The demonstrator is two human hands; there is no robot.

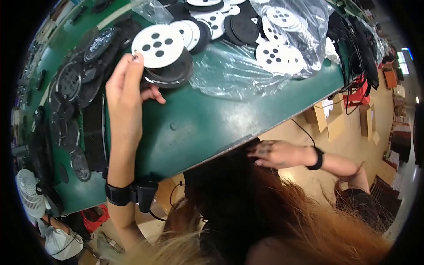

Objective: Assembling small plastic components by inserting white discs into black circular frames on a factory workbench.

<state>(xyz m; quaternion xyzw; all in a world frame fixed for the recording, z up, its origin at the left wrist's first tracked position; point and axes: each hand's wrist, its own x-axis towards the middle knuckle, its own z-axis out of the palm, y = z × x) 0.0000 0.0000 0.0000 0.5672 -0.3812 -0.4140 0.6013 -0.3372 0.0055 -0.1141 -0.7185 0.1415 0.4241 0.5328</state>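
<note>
My left hand (pixel 128 79) is closed on the edge of a round white disc (pixel 157 46) with several dark holes through it. The thumb lies near the disc's rim, and other fingers show below. Under and behind that disc is a dark round disc (pixel 170 70) with a shiny rim; I cannot tell whether the hand grips it too. Low at the table's front edge, my right hand (pixel 278 153) rests beside black clothing. Its fingertips are blurred and partly lost against the black, so what they touch is unclear.
A green table (pixel 198 128) carries clear plastic bags (pixel 229 70), more white discs (pixel 271 55), and black discs (pixel 243 28). Dark round parts (pixel 68 81) pile up at the left. A white fan (pixel 30 190) stands at far left. Open cardboard boxes (pixel 331 119) sit on the floor at right.
</note>
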